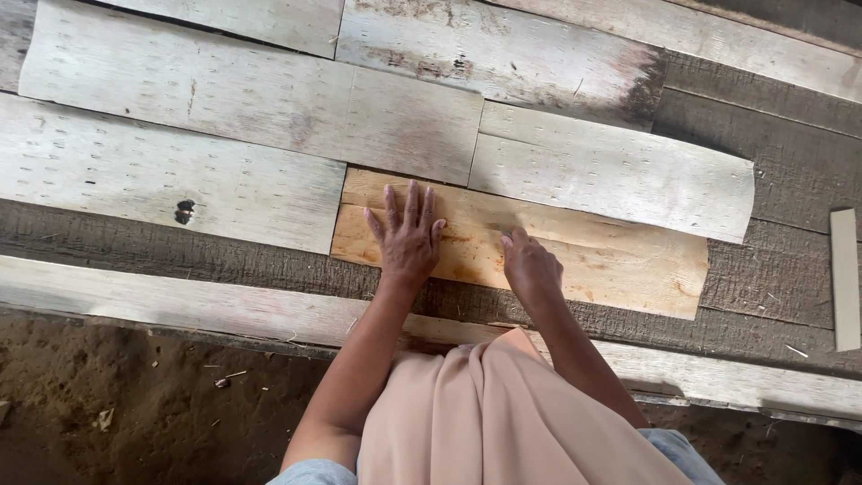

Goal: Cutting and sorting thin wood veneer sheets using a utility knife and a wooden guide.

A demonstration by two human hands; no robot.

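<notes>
From my remote seat I see both forearms reaching up from the bottom edge, their elbows cut off by the frame and partly covered by a fold of peach cloth (503,413); the left hand (407,235) lies palm down on an orange-brown sheet (593,256), its fingers spread flat and pointing away from the body; the right hand (530,263) rests just beside it on the same sheet, its fingers curled under so that I cannot tell whether they pinch anything or only press; a faint dark streak near its fingertips is too blurred for me to name; the sheet's upper edge runs just beyond the left fingertips, where a pale grey sheet (251,99) overlaps it, and another pale sheet (620,171) covers its upper right part beyond the right knuckles; a third grey sheet (162,180), with a dark knot hole, butts against the orange-brown sheet's left edge, near the left thumb side; below the wrists a strip of dark rough planking (790,269) shows, then a pale plank edge (135,301), then bare earth (135,404); far to the right of the right hand a narrow pale slat (844,278) lies alone on the dark boards, with open dark wood between it and the sheet's curved right end.
</notes>
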